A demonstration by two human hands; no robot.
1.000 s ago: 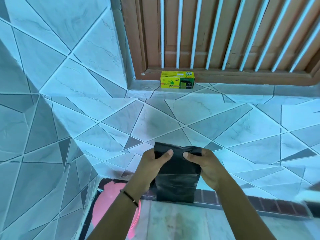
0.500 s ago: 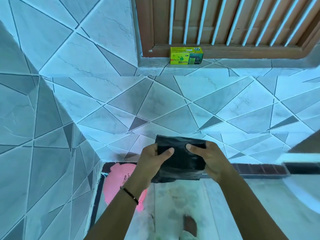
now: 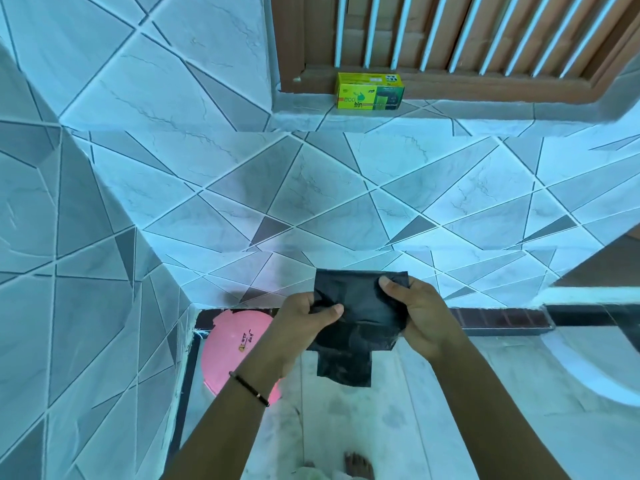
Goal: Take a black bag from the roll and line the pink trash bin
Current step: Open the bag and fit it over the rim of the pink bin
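We are looking down from head height at our two bare hands, which are holding a folded black bag [image 3: 360, 306] in front of a tiled wall [image 3: 311, 188]. Our left hand [image 3: 304, 323] is gripping the bag's left edge, with the thumb lying across the front of the plastic and the fingers curled behind it. Our right hand [image 3: 419, 313] is pinching the upper right corner, thumb on the front and fingers tucked behind. The bag is hanging between the two hands, still mostly folded, with a narrower folded flap dangling below the main panel.

The pink bin [image 3: 228, 348] is sitting on the floor [image 3: 433, 410] in the corner, below and to the left of the bag, partly hidden behind our left forearm. A thin dark bracelet [image 3: 249, 388] is circling the left wrist.

Well above the hands, a yellow and green box [image 3: 369, 91] is resting on a tiled ledge [image 3: 450, 116], just in front of a brown wooden frame with white bars [image 3: 450, 32]. At the bottom edge, the toes of a bare foot [image 3: 358, 465] are showing on the floor.
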